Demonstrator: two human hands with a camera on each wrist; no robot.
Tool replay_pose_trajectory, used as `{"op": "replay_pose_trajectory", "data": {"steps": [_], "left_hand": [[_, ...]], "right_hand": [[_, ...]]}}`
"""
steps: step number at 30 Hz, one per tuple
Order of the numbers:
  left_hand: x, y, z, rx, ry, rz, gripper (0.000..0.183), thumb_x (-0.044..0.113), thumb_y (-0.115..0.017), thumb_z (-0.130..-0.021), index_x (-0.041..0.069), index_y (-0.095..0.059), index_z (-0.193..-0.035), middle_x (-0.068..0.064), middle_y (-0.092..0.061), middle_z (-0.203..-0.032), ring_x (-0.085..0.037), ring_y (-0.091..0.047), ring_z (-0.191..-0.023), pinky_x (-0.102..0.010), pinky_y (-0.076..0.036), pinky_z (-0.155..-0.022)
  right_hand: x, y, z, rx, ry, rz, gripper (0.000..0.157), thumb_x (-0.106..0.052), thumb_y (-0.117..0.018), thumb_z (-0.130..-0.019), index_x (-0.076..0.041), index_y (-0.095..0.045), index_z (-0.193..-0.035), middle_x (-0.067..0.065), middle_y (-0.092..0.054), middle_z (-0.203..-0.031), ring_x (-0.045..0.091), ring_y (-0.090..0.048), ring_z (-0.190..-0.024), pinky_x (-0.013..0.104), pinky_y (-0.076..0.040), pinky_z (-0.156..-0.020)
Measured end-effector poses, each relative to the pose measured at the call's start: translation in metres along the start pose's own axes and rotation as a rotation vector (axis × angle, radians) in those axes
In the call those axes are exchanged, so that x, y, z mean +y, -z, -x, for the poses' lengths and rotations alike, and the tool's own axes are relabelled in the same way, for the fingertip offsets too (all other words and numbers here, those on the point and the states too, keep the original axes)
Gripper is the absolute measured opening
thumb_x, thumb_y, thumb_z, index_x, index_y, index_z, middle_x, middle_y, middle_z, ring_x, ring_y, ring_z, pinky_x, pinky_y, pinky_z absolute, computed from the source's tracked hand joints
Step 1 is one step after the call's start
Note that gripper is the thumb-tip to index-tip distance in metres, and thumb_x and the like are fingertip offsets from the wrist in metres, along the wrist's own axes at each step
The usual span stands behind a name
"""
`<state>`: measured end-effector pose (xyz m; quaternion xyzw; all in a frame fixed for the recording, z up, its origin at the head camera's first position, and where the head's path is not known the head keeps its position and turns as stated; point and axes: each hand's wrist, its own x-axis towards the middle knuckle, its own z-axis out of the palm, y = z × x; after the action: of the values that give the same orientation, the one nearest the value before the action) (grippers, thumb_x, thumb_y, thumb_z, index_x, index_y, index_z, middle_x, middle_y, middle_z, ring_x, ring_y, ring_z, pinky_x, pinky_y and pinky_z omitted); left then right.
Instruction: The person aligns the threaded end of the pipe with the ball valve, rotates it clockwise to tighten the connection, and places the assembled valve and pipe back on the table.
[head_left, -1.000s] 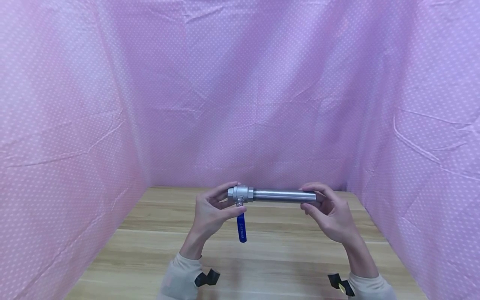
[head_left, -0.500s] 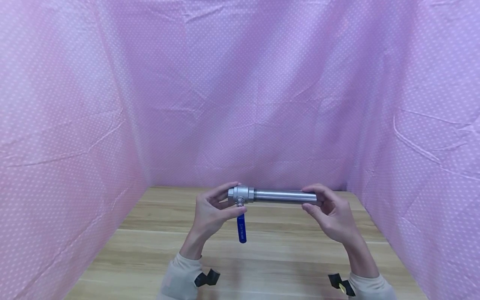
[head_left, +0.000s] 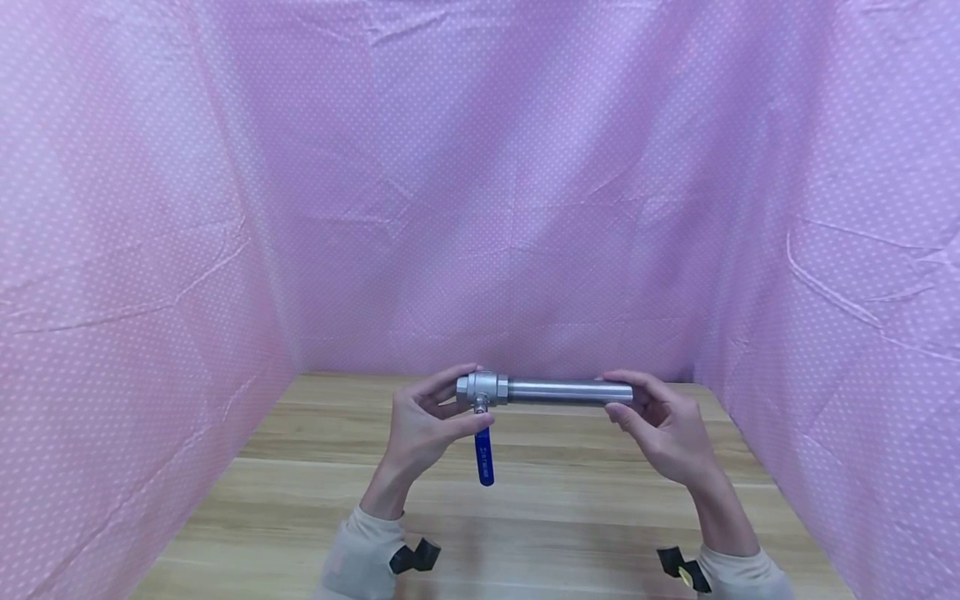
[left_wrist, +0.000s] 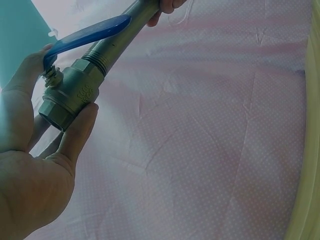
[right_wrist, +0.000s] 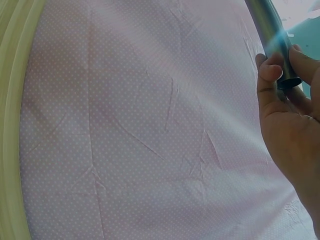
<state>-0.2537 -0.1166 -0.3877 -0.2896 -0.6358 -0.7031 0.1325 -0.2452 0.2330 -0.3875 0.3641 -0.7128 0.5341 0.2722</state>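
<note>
A silver ball valve [head_left: 482, 387] with a blue lever handle [head_left: 484, 457] is joined to a steel pipe [head_left: 558, 392], which lies level in the head view. My left hand [head_left: 420, 425] grips the valve body, its thumb at the base of the lever. At the pipe's free right end, my right hand [head_left: 667, 429] holds it between thumb and fingers. Threads [left_wrist: 96, 61] show on the pipe where it enters the valve in the left wrist view. The open pipe end [right_wrist: 289, 83] sits among the right fingers in the right wrist view.
Below the hands spreads a light wood table [head_left: 540, 517]. Pink dotted cloth [head_left: 495, 208] walls it in at the back and on both sides. Black camera mounts [head_left: 415, 556] sit at the cuffs of both pale sleeves.
The right fingers shift slightly on the pipe's end. The left hand, valve and pipe stay almost where they were.
</note>
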Motion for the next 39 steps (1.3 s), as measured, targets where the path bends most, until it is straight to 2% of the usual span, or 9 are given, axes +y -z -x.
{"op": "replay_pose_trajectory", "data": {"steps": [5, 9, 15, 23, 27, 32, 34, 36, 39], "left_hand": [[0.0010, 0.0002, 0.0007, 0.008, 0.001, -0.006, 0.067, -0.013, -0.091, -0.080, -0.010, -0.069, -0.144, -0.036, -0.072, -0.142, -0.014, -0.084, -0.113, -0.036, -0.072, -0.099], [0.0020, 0.0002, 0.0008, 0.008, -0.001, 0.001, 0.068, -0.014, -0.090, -0.080, -0.011, -0.068, -0.144, -0.037, -0.072, -0.143, -0.014, -0.084, -0.113, -0.036, -0.072, -0.099], [0.0021, 0.0001, 0.0005, 0.002, 0.004, 0.003, 0.069, -0.014, -0.091, -0.079, -0.010, -0.069, -0.144, -0.037, -0.073, -0.141, -0.014, -0.084, -0.113, -0.036, -0.072, -0.099], [0.0017, -0.0001, 0.0005, -0.004, -0.003, 0.003, 0.069, -0.015, -0.091, -0.079, -0.011, -0.068, -0.144, -0.038, -0.072, -0.142, -0.014, -0.084, -0.113, -0.036, -0.072, -0.098], [0.0015, -0.0002, 0.0008, -0.008, -0.007, 0.004, 0.069, -0.015, -0.091, -0.079, -0.011, -0.068, -0.144, -0.038, -0.072, -0.142, -0.014, -0.084, -0.113, -0.036, -0.072, -0.098], [0.0010, -0.0003, 0.0012, -0.008, -0.009, 0.005, 0.069, -0.015, -0.091, -0.080, -0.012, -0.068, -0.144, -0.037, -0.072, -0.142, -0.015, -0.084, -0.113, -0.037, -0.072, -0.098], [0.0011, -0.0005, 0.0014, -0.004, -0.007, 0.004, 0.069, -0.015, -0.091, -0.079, -0.012, -0.068, -0.144, -0.037, -0.072, -0.142, -0.015, -0.085, -0.113, -0.037, -0.072, -0.098], [0.0009, -0.0006, 0.0014, 0.001, -0.004, 0.005, 0.069, -0.015, -0.091, -0.079, -0.012, -0.068, -0.144, -0.037, -0.072, -0.142, -0.015, -0.085, -0.112, -0.037, -0.072, -0.098], [0.0006, -0.0006, 0.0016, 0.006, -0.003, 0.004, 0.069, -0.016, -0.091, -0.079, -0.011, -0.068, -0.144, -0.037, -0.072, -0.142, -0.015, -0.085, -0.112, -0.037, -0.072, -0.097]], "right_hand": [[-0.0016, -0.0009, -0.0006, -0.034, -0.012, -0.116, 0.053, 0.037, -0.067, -0.085, 0.019, -0.063, -0.134, -0.006, -0.072, -0.132, -0.001, -0.071, -0.096, 0.017, -0.061, -0.066], [-0.0007, -0.0022, -0.0008, -0.039, 0.006, -0.150, 0.053, 0.039, -0.066, -0.084, 0.019, -0.061, -0.133, -0.002, -0.067, -0.131, 0.001, -0.072, -0.099, 0.018, -0.061, -0.067], [0.0025, -0.0026, -0.0022, -0.025, 0.097, -0.183, 0.053, 0.041, -0.065, -0.081, 0.021, -0.063, -0.130, 0.005, -0.070, -0.127, 0.005, -0.071, -0.097, 0.017, -0.060, -0.068], [0.0039, -0.0024, -0.0030, -0.019, 0.123, -0.177, 0.051, 0.039, -0.066, -0.082, 0.022, -0.064, -0.130, 0.005, -0.073, -0.123, 0.006, -0.072, -0.104, 0.015, -0.063, -0.082], [0.0060, -0.0011, -0.0019, -0.010, 0.123, -0.145, 0.049, 0.038, -0.067, -0.084, 0.021, -0.065, -0.130, 0.002, -0.072, -0.115, 0.005, -0.066, -0.094, 0.016, -0.057, -0.072], [0.0023, 0.0001, 0.0009, 0.013, 0.037, -0.009, 0.045, 0.032, -0.070, -0.088, 0.015, -0.070, -0.130, -0.007, -0.071, -0.102, 0.000, -0.062, -0.086, 0.018, -0.053, -0.063], [0.0011, 0.0004, 0.0016, 0.017, 0.007, 0.023, 0.040, 0.025, -0.073, -0.093, 0.012, -0.071, -0.131, -0.004, -0.073, -0.100, 0.000, -0.065, -0.087, 0.019, -0.056, -0.065], [0.0017, 0.0003, 0.0018, 0.022, 0.014, 0.020, 0.040, 0.024, -0.075, -0.093, 0.012, -0.071, -0.131, -0.003, -0.074, -0.099, -0.001, -0.064, -0.084, 0.019, -0.055, -0.062], [0.0048, -0.0004, 0.0012, 0.020, 0.059, -0.059, 0.043, 0.027, -0.074, -0.090, 0.016, -0.069, -0.131, 0.001, -0.078, -0.108, 0.000, -0.067, -0.086, 0.019, -0.056, -0.061]]}}
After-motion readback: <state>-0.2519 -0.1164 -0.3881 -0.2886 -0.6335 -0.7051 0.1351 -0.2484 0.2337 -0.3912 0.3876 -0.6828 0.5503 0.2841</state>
